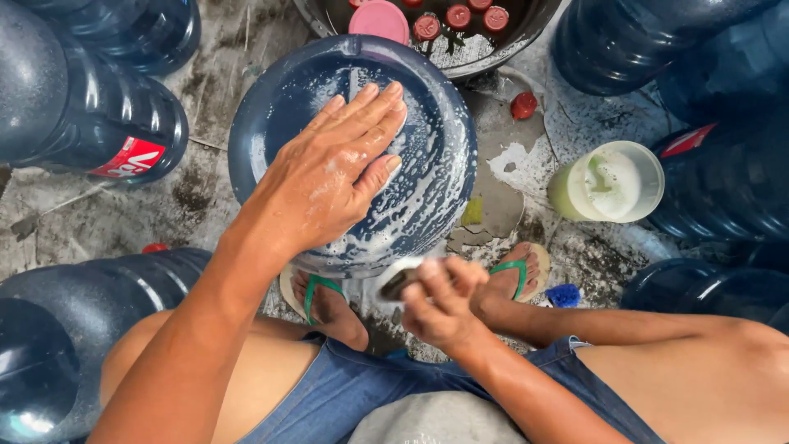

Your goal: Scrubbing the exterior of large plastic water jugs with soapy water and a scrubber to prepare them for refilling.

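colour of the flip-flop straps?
Green straps on tan soles, clearest in the head view, just below the soapy blue jug.

Blue denim shorts (pixel 345 395), green flip-flops (pixel 316 289)

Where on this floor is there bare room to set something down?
Bare concrete shows between the soapy jug and the pale tub, and left of it beside the labelled bottle. Elsewhere it is crowded. The left hand rests on the jug; the right hand grips a scrubber.

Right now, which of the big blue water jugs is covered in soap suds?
The upturned jug in the middle, between the person's feet, with the left hand flat on it. White foam streaks it; the surrounding jugs, like the red-labelled one at left, show none.
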